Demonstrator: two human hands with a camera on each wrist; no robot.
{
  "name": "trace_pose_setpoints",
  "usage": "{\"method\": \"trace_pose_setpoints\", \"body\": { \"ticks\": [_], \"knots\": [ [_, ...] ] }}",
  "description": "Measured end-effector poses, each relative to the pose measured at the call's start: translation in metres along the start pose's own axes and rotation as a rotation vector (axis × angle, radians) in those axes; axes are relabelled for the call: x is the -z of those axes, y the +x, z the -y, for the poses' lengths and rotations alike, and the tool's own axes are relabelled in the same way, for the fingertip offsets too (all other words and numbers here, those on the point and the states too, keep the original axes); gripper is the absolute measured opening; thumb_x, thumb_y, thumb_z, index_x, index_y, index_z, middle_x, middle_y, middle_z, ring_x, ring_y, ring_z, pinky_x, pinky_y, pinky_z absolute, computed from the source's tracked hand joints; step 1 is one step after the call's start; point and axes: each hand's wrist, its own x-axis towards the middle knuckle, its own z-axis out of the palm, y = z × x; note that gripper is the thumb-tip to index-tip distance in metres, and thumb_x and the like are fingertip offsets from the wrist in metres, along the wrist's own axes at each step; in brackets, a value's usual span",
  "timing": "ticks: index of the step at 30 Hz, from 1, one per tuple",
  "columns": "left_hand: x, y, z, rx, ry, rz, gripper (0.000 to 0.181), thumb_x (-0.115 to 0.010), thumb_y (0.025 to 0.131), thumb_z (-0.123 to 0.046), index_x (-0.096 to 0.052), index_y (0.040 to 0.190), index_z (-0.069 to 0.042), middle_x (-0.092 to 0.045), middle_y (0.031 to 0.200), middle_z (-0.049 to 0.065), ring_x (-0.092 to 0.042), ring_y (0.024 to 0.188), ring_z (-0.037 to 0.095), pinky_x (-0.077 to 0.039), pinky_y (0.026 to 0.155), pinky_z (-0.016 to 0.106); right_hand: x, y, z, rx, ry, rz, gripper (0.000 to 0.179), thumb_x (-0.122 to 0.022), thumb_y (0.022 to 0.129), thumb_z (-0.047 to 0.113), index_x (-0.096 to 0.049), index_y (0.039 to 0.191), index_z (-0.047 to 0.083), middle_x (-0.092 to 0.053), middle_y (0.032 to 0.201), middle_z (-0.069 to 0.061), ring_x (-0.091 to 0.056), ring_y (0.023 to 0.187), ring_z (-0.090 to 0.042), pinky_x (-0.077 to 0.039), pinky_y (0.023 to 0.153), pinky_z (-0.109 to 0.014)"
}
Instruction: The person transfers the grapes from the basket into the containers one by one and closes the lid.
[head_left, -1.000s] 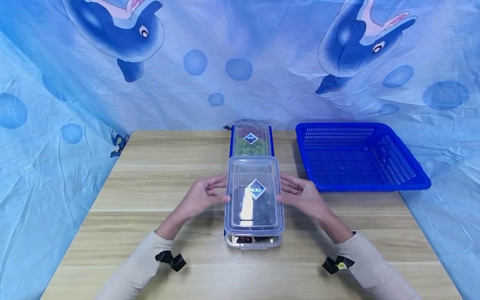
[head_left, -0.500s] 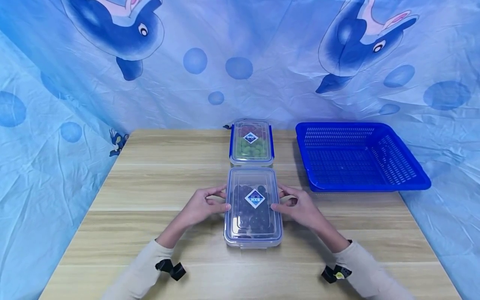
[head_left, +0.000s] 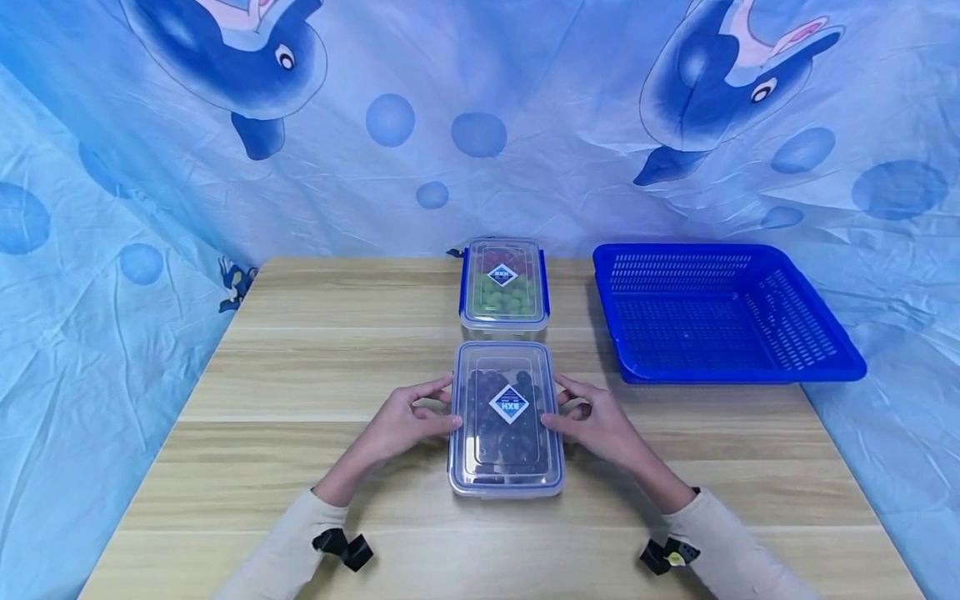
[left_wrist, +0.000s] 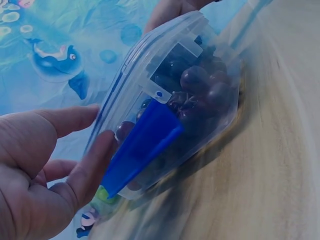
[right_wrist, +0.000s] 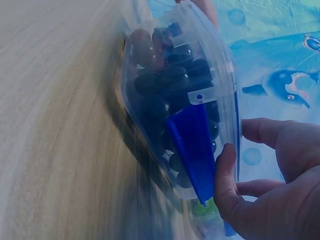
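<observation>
A clear plastic food container [left_wrist: 212,107] filled with dark round grapes sits on the table, and its transparent lid [head_left: 507,446] with a diamond sticker lies over the top. From the left side my left hand [head_left: 401,421] pinches the lid's edge, thumb on top and fingers lower down at the side. My right hand [head_left: 600,421] mirrors it on the opposite edge. Blue side clasps, the left one [left_wrist: 142,147] and the right one [right_wrist: 192,150], slant outward from the lid, unfastened. Fingers of each hand touch or lie close beside them.
Directly behind stands a second lidded container [head_left: 502,302] with green and reddish fruit, its blue clasps along the sides. A blue perforated basket [head_left: 690,367] occupies the table's right rear. Blue dolphin-printed cloth [head_left: 480,192] hangs beyond the wooden table [head_left: 300,375].
The lid has come down and toward me onto the container, uncovering the front of the rear container. Both hands moved slightly nearer with it, keeping their hold on its edges.
</observation>
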Motion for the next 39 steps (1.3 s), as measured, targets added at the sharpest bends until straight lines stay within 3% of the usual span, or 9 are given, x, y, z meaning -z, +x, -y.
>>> {"method": "trace_pose_setpoints", "body": {
  "ticks": [3,8,13,20,26,31,35,39],
  "knots": [
    [-0.003,0.0,-0.002,0.004,0.028,-0.013,0.076,-0.081,0.089,-0.022,-0.045,0.152,-0.002,-0.065,0.124,0.017,-0.072,0.082,0.036,-0.064,0.073,0.042,-0.001,0.002,-0.002,0.007,-0.048,-0.025,0.073,-0.083,0.088,0.019,-0.049,0.151,0.004,-0.064,0.114,-0.016,-0.065,0.074,-0.019,-0.061,0.058,-0.03],
    [-0.008,0.001,-0.006,0.048,0.067,-0.064,0.074,-0.082,0.089,-0.026,-0.048,0.15,-0.002,-0.069,0.116,0.01,-0.073,0.079,0.026,-0.064,0.071,0.042,-0.005,0.002,-0.005,0.049,-0.117,-0.06,0.07,-0.082,0.087,0.019,-0.052,0.147,0.001,-0.064,0.111,-0.016,-0.063,0.075,-0.019,-0.062,0.054,-0.038],
    [-0.009,0.002,-0.006,0.061,0.072,-0.085,0.073,-0.082,0.088,-0.024,-0.049,0.149,0.0,-0.07,0.114,0.013,-0.073,0.08,0.022,-0.064,0.071,0.043,-0.006,0.002,-0.008,0.055,-0.145,-0.068,0.07,-0.081,0.088,0.022,-0.051,0.148,0.002,-0.063,0.115,-0.017,-0.065,0.081,-0.021,-0.063,0.059,-0.035],
    [-0.011,0.004,-0.004,0.077,-0.01,-0.102,0.071,-0.082,0.088,-0.015,-0.049,0.149,-0.002,-0.067,0.117,0.019,-0.074,0.084,0.024,-0.065,0.077,0.041,-0.003,0.005,-0.009,0.009,-0.122,-0.084,0.065,-0.077,0.093,0.031,-0.053,0.147,0.006,-0.058,0.133,-0.022,-0.069,0.101,-0.028,-0.06,0.076,-0.029],
    [-0.013,0.006,-0.002,0.105,-0.076,-0.106,0.07,-0.082,0.086,-0.011,-0.049,0.147,-0.003,-0.065,0.117,0.02,-0.073,0.085,0.024,-0.065,0.077,0.039,-0.005,0.009,-0.011,-0.122,0.0,-0.053,0.083,-0.075,0.093,0.039,-0.032,0.156,0.005,-0.05,0.146,-0.025,-0.062,0.117,-0.035,-0.062,0.083,-0.037],
    [-0.012,0.007,-0.003,0.105,-0.09,-0.088,0.07,-0.082,0.087,-0.01,-0.047,0.148,0.001,-0.064,0.119,0.023,-0.072,0.084,0.023,-0.065,0.078,0.04,-0.005,0.011,-0.012,-0.242,0.122,0.047,0.094,-0.074,0.094,0.039,-0.019,0.159,-0.002,-0.054,0.137,-0.027,-0.069,0.1,-0.026,-0.064,0.081,-0.039],
    [-0.011,0.008,-0.005,0.114,-0.075,-0.095,0.07,-0.083,0.086,-0.011,-0.049,0.147,0.0,-0.065,0.118,0.021,-0.072,0.085,0.024,-0.065,0.078,0.041,-0.004,0.01,-0.012,-0.255,0.149,0.071,0.086,-0.076,0.094,0.034,-0.03,0.154,-0.007,-0.062,0.123,-0.024,-0.071,0.091,-0.022,-0.064,0.08,-0.04],
    [-0.01,0.009,-0.005,0.13,-0.054,-0.106,0.07,-0.084,0.085,-0.014,-0.051,0.146,-0.003,-0.065,0.117,0.018,-0.072,0.086,0.024,-0.065,0.078,0.042,-0.003,0.008,-0.01,-0.215,0.085,0.009,0.079,-0.081,0.089,0.035,-0.046,0.146,-0.007,-0.07,0.112,-0.017,-0.071,0.086,-0.02,-0.064,0.074,-0.036]
  ]
}}
